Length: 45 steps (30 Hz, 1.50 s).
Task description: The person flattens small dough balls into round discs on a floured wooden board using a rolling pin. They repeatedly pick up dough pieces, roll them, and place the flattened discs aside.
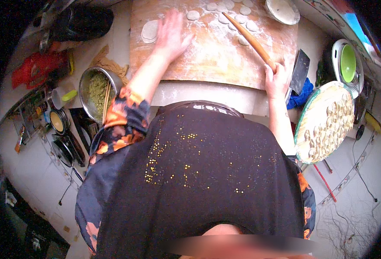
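My left hand (172,34) lies palm down with fingers apart on the floured wooden board (203,69), beside a small stack of rolled dough wrappers (149,31); its fingertips are blurred. In my right hand (277,76), at the board's right front corner, is the lower end of a tapered wooden rolling pin (248,39). The pin slants up and left over small flattened dough pieces (251,25). One more dough round (193,15) lies between my left hand and that group. Flour is spread over the board.
A metal bowl of chopped filling (96,92) with chopsticks (106,100) stands left of the board. At the right are a cleaver blade (299,71), a blue cloth (302,94), a round tray of dumplings (326,124) and a green bowl (348,63). A flour bowl (282,11) rests at the board's back right.
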{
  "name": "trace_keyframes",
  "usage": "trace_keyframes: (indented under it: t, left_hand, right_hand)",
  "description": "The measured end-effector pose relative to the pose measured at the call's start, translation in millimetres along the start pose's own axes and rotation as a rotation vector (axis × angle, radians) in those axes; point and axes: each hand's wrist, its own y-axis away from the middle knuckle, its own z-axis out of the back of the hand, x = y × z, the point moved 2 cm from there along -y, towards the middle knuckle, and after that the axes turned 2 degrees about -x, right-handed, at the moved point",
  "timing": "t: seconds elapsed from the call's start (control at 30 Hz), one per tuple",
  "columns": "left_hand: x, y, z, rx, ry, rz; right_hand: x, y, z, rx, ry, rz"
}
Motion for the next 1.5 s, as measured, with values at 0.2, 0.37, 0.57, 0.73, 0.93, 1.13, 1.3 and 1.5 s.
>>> trace_keyframes:
  t: [0.2,0.37,0.57,0.73,0.93,1.13,1.3,1.5]
  left_hand:
    - [-35.5,-16.0,-41.8,0.134,0.041,-0.056]
    - [-122.0,58.2,-38.6,0.289,0.224,-0.137]
    - [-116.9,47.0,14.8,0.438,0.439,-0.066]
    - [-59.8,32.9,-25.4,0.017,0.17,-0.106]
    - [-60.9,-13.2,-37.9,0.087,-0.044,-0.08]
    - [-49.5,34.9,-28.7,0.229,-0.045,-0.088]
    - [-47.7,-5.8,-28.5,0.066,-0.071,-0.065]
    - [-37.1,37.4,-25.3,0.163,0.01,-0.057]
  right_hand:
    - [16.3,-12.1,0.8,-0.076,-0.025,0.09]
    - [13.4,3.5,-7.1,-0.028,0.04,0.1]
    - [21.8,15.0,-2.5,0.007,0.061,0.19]
    - [56.1,9.2,-15.3,0.091,0.026,0.273]
    - [55.5,-14.3,-42.6,0.134,0.176,0.085]
    - [79.3,6.0,-19.2,0.189,0.105,0.221]
    - [65.2,-27.2,-35.5,0.128,0.065,0.241]
    - [84.1,-25.3,-21.9,0.219,0.099,0.337]
